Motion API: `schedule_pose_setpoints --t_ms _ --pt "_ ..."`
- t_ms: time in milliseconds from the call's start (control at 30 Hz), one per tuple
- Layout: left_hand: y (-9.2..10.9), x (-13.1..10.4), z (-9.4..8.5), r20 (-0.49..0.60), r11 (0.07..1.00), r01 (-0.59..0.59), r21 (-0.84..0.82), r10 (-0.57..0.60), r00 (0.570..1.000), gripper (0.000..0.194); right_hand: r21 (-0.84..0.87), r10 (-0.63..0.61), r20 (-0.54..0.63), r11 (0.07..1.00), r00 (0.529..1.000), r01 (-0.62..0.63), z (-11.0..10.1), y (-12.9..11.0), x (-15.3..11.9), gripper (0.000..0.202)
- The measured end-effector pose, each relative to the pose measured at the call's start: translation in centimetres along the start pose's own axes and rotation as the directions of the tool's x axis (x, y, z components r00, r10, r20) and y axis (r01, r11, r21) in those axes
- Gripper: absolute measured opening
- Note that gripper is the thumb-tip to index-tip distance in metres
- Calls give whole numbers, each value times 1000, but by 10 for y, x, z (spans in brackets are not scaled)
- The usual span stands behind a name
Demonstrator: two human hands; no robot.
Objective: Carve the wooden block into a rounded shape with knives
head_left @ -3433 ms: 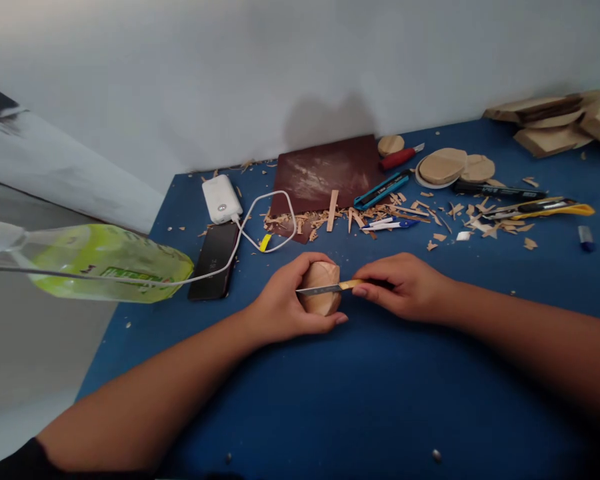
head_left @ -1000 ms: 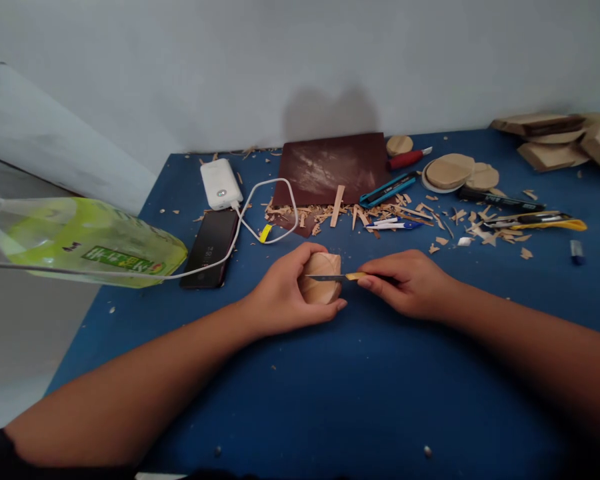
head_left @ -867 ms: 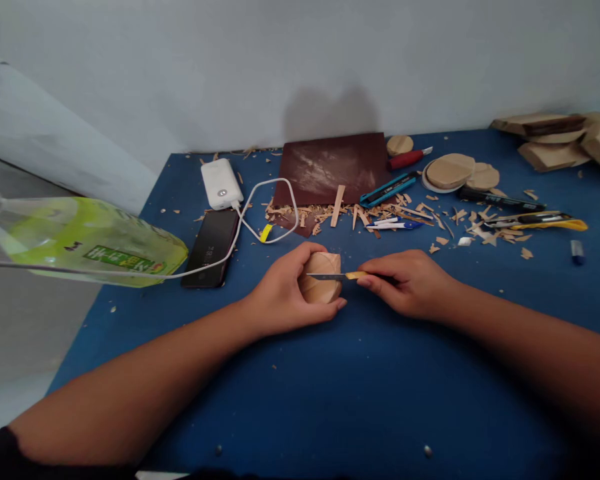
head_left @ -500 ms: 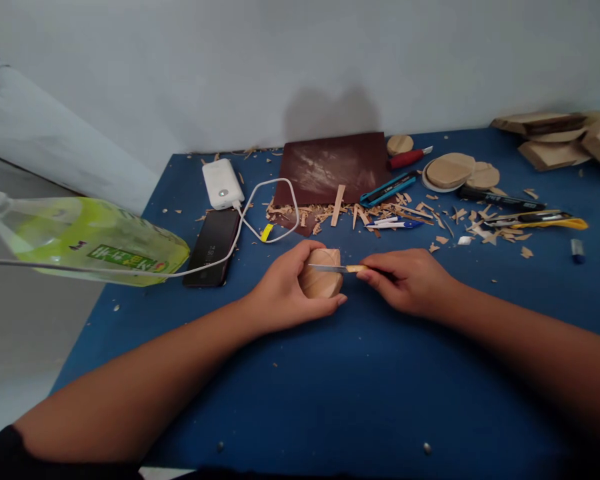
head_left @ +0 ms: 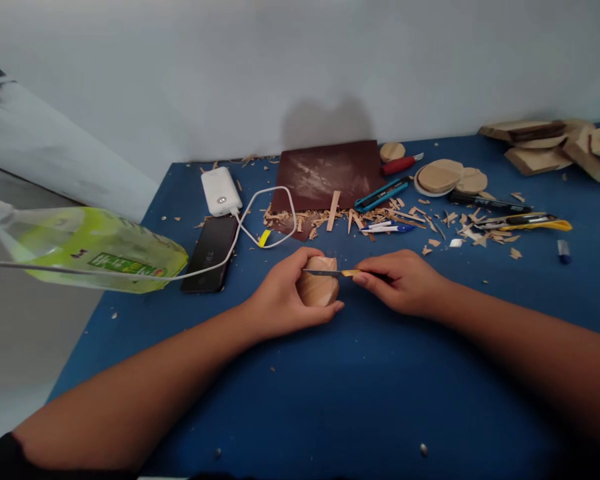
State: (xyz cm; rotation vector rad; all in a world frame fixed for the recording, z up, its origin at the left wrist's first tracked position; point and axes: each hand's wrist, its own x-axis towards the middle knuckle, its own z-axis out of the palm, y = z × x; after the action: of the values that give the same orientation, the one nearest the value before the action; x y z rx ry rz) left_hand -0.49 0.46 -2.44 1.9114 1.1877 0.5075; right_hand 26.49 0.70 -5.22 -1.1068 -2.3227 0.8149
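My left hand (head_left: pixel 285 290) grips a small light-brown wood block (head_left: pixel 316 291) with a rounded outline, thumb along its near side and fingers round its far side. Closed round the yellow handle of a thin-bladed knife (head_left: pixel 325 273) is my right hand (head_left: pixel 403 281). The blade lies across the upper part of the block, its tip pointing left toward my left hand. Whether the edge bites into the wood, I cannot tell. Beyond the hands, wood shavings (head_left: pixel 305 221) are strewn along a dark red-brown sheet (head_left: pixel 325 175).
A tilted plastic bottle (head_left: pixel 100 250) stands at left, near a phone (head_left: pixel 210 257) and a white power bank (head_left: pixel 221 192) with a cable (head_left: pixel 245 207). Cutters (head_left: pixel 383 195), a red-handled knife (head_left: pixel 400 165), pens, a marker (head_left: pixel 490 203), wooden discs (head_left: pixel 440 176) and wood blocks (head_left: pixel 540 160) lie behind and right.
The blade has shifted and turned slightly on the block, now looking darker. Both hands keep their holds. The whole view has moved a little.
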Motion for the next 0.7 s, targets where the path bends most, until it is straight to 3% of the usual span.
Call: schedule_pose_setpoints --t_ms 233,400,700 --pt "-3 -2 2 -50 995 -27 94 32 998 69 -83 29 -72 996 997 -35 2 -1 -2 34" --pt "-3 -1 1 -36 999 -4 44 6 999 71 -88 78 -149 992 986 -92 2 0 -1 36" --pt "-2 -1 3 -37 997 -30 66 33 999 68 0 -8 -41 1000 999 8 0 -1 -1 34"
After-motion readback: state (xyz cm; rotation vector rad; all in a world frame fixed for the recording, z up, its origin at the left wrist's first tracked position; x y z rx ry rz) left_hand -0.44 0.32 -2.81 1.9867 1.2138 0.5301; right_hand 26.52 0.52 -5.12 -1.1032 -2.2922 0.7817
